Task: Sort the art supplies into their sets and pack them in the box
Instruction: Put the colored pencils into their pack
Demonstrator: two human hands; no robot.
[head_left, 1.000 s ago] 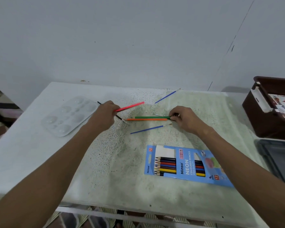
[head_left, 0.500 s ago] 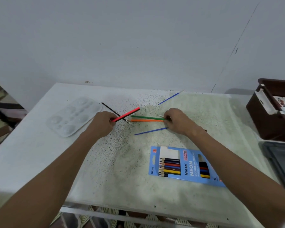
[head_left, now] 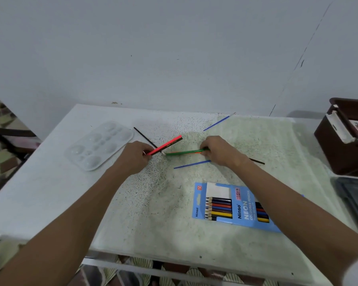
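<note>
My left hand (head_left: 133, 156) grips a red pencil (head_left: 170, 143) that points up and to the right, above the table. My right hand (head_left: 217, 152) pinches a green pencil (head_left: 184, 152), with an orange pencil just under it, both pointing left. A thin black brush (head_left: 143, 136) lies behind my left hand. One blue brush (head_left: 191, 164) lies in front of my right hand and another blue brush (head_left: 216, 123) lies near the far edge. The blue pencil pack (head_left: 232, 205) lies flat under my right forearm.
A clear plastic paint palette (head_left: 100, 144) lies at the left of the table (head_left: 50, 193). A brown box (head_left: 345, 137) with papers inside stands at the right edge. A dark tray (head_left: 353, 195) sits in front of it. A dark stick (head_left: 256, 161) pokes out behind my right wrist.
My left hand has lifted the red pencil clear of the black brush and tilted it upward. My right hand has closed on the green and orange pencils and shifted them left.
</note>
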